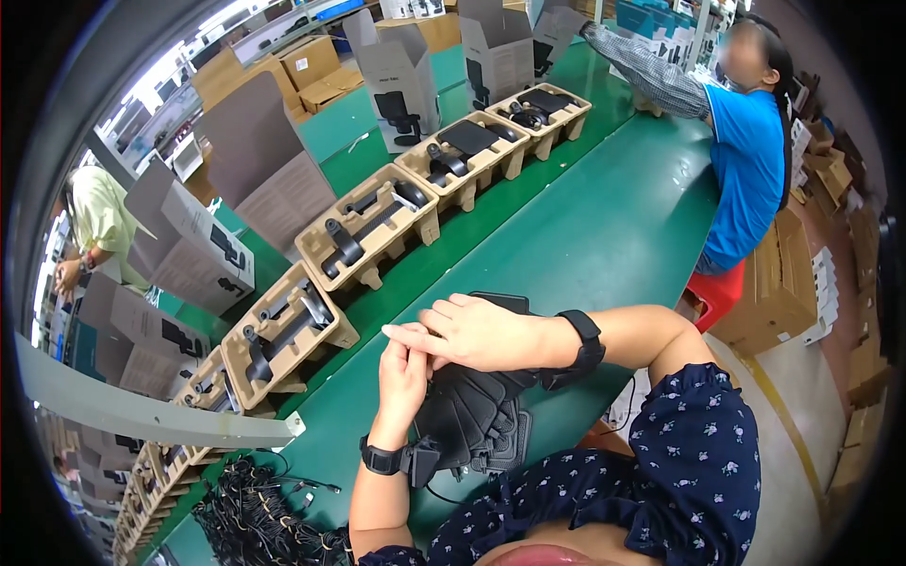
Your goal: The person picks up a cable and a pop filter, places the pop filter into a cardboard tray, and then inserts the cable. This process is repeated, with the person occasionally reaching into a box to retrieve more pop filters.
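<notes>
My left hand (403, 382) and my right hand (483, 334) meet above a fanned pile of black flat pads (467, 410) on the green workbench. My right fingers are stretched out and lie across the fingertips of my left hand. The left fingers point up and are partly covered by the right ones; no object shows between the hands. Each wrist wears a black band. Beside my left forearm lies a tangled heap of black cables (269, 514) with plugs.
Beyond my hands, cardboard trays (368, 226) of black stand parts line a green belt (453, 212), with open printed boxes (269, 160) behind. A grey metal arm (170, 406) crosses at left. A co-worker in blue (750, 170) sits at right; another person (104, 222) stands far left.
</notes>
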`<state>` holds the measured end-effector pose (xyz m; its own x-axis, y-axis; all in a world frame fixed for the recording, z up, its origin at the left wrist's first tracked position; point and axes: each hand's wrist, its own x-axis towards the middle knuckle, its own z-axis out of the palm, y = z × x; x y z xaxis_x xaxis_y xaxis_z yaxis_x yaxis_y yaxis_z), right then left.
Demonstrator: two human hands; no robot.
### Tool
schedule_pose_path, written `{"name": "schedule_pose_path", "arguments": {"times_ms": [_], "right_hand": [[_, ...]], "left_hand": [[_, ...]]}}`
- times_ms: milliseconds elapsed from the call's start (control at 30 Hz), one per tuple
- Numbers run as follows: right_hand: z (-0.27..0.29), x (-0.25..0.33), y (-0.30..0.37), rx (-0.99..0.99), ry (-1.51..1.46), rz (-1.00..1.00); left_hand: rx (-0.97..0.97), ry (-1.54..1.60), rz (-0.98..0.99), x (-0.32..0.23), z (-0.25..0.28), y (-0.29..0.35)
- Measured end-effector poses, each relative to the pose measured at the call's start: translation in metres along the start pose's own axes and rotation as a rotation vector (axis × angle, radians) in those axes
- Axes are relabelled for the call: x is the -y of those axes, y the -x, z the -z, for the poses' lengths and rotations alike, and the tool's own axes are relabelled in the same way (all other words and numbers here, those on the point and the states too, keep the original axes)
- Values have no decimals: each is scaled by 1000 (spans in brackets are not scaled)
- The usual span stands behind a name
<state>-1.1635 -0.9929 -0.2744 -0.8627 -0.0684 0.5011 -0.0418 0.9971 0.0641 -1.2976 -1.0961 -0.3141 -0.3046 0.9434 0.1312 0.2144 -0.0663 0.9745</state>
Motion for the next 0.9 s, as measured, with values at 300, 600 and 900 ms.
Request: {"name": "schedule_pose_path", "arguments": {"times_ms": [300, 600, 900], "right_hand": [[26, -68, -31, -3, 115, -488], [5, -210, -65, 64, 744, -363], [-54, -229, -97, 504, 748, -438]], "left_hand": [[-402, 127, -47, 58, 36, -4], [-285, -49, -23, 87, 24, -1], [-292, -131, 7, 88, 33, 5]]}}
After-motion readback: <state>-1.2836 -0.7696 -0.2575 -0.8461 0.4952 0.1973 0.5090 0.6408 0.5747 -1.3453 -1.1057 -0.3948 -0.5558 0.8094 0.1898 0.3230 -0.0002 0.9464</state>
